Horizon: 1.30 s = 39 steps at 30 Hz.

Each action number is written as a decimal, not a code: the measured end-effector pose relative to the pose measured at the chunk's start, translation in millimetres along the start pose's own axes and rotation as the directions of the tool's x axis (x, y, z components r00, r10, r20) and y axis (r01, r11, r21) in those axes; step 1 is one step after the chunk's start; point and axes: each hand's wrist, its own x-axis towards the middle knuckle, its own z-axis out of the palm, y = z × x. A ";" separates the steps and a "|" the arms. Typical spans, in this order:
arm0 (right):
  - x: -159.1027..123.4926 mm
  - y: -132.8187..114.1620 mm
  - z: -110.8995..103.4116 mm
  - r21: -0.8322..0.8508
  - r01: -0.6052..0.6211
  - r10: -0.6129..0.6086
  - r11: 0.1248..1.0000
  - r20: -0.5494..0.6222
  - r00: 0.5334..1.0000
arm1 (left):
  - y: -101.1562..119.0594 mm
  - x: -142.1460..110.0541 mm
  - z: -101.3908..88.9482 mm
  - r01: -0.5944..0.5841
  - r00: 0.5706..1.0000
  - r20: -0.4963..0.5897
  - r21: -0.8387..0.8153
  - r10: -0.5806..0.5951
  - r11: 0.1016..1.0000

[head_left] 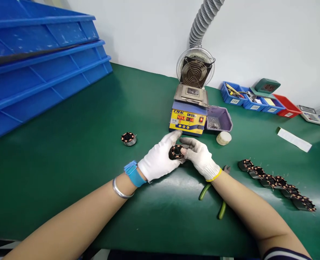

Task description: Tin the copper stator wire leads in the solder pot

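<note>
My left hand (161,157), in a white glove, is closed around a motor stator (175,152) with a black top and copper windings. From the other side my right hand (199,155), gloved with bare-looking fingertips, pinches at the stator's right edge; whether a wire is between those fingers is too small to tell. Both hands are just in front of a yellow and blue solder pot (188,121) with a lit red display. Another stator (128,138) stands on the table to the left. Green-handled cutters (204,191) lie partly hidden under my right forearm.
Several stators (269,180) form a slanted row at right. A purple tray (227,124) with metal scraps and a round whitish pad (224,138) sit beside the pot. Behind it are a fan (195,72) and grey duct (204,21). Stacked blue crates (48,76) fill the left; small bins (231,97) line the wall.
</note>
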 end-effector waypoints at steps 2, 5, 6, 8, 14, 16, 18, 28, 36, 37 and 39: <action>2.1 0.2 -1.1 -0.029 -0.038 0.038 0.999 -0.006 0.999 | -0.5 -0.1 -1.4 0.019 0.998 0.066 -0.052 -0.015 0.998; 2.6 0.9 -1.9 -0.055 -0.076 0.075 0.996 -0.018 0.997 | -1.6 -0.2 0.5 0.127 0.992 0.027 -0.111 -0.124 0.986; 0.8 0.8 -1.7 -0.113 -0.038 0.037 0.993 -0.011 0.999 | -2.6 -0.1 1.7 0.153 0.988 -0.012 -0.104 -0.155 0.983; -5.5 0.1 -0.7 -0.352 0.100 -0.101 0.931 0.015 0.995 | -5.6 0.2 3.7 0.176 0.979 -0.095 -0.061 -0.181 0.983; -19.7 -1.9 -0.3 -0.838 0.176 -0.261 0.516 0.042 0.964 | -13.7 1.5 0.8 0.125 0.982 -0.160 0.131 -0.104 0.983; -17.1 -1.9 -2.8 -0.811 0.152 -0.225 0.565 0.026 0.974 | -12.3 2.2 -1.1 0.120 0.985 -0.142 0.158 -0.097 0.980; -12.5 -1.8 -5.2 -0.683 0.132 -0.171 0.718 0.011 0.985 | -9.2 2.8 -2.4 0.132 0.984 -0.137 0.147 -0.112 0.980; -12.0 -5.9 -2.7 -0.589 0.165 -0.207 0.791 -0.004 0.978 | -8.0 0.5 -3.7 0.128 0.986 -0.128 0.171 -0.107 0.977; 5.0 -1.1 -22.5 -0.285 0.119 -0.162 0.951 -0.133 0.978 | -4.0 1.2 -2.7 0.238 0.963 -0.172 0.182 -0.207 0.954; 4.6 -1.2 -21.4 -0.302 0.121 -0.162 0.946 -0.117 0.980 | -4.0 0.8 -2.1 0.232 0.963 -0.175 0.167 -0.203 0.958; 1.3 -1.7 -15.7 -0.344 0.128 -0.141 0.930 -0.014 0.990 | -4.3 -0.6 -0.1 0.172 0.976 -0.163 0.154 -0.146 0.973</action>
